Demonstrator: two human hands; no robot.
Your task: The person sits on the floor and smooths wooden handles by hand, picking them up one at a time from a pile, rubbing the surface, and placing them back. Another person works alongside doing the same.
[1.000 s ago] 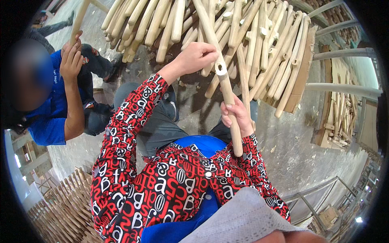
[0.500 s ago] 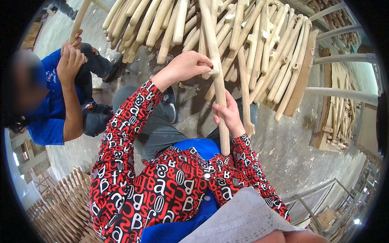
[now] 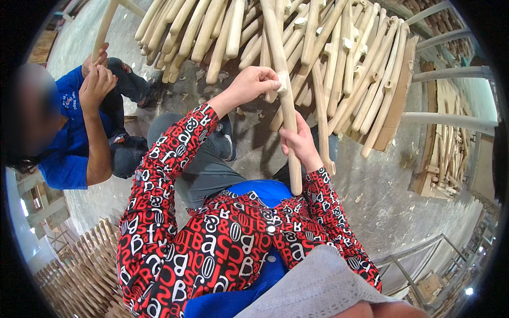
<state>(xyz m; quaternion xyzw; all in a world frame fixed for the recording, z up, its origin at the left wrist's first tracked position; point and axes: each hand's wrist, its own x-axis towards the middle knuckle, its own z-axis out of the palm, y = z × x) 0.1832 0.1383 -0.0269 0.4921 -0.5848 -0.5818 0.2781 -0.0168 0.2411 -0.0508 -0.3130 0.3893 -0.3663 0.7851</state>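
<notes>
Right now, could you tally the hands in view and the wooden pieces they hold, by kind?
Wearer's left hand and right hand: 2
Co-worker's upper hand and lower hand: 2
Held wood, wearer's piece and co-worker's piece: 2
Total: 6

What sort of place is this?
Probably a woodworking workshop: a large pile of wooden rods lies ahead, pale flakes dot the floor, and the wearer holds one wooden rod while a co-worker in blue holds another.
</notes>
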